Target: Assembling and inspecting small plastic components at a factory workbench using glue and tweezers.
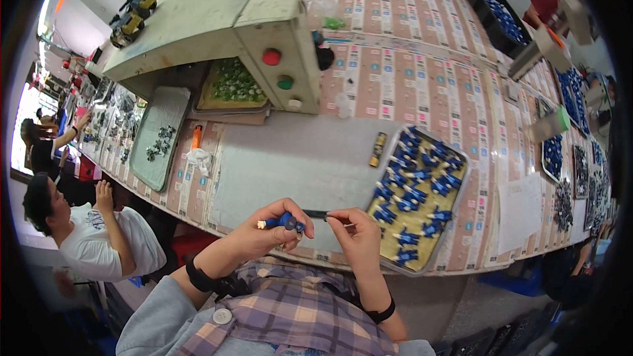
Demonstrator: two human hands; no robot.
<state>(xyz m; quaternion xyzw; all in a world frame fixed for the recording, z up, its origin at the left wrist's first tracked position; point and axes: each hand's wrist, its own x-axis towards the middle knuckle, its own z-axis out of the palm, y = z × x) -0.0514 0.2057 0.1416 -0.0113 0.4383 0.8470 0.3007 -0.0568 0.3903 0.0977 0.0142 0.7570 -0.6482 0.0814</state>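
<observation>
My left hand [260, 232] is closed around a small blue toy figure [283, 220], and a pale end of the figure sticks out toward the left. Close by on the right, the thumb and index finger of my right hand [358, 236] are pinched together. Whatever lies between those fingertips is too small and dark to name. A short black strip [316, 213] shows between the two hands; whether my right fingers touch it I cannot tell. Under and beyond both hands spreads a pale work sheet [277, 158].
To the right, a metal tray [428, 242] holds several blue figures, with a yellow-and-black cylinder [378, 149] beside it. A beige machine housing [198, 20] with round buttons rises at the back left. Left of the sheet are an orange tool [197, 136] and another tray [155, 175]. A person [105, 237] sits at left.
</observation>
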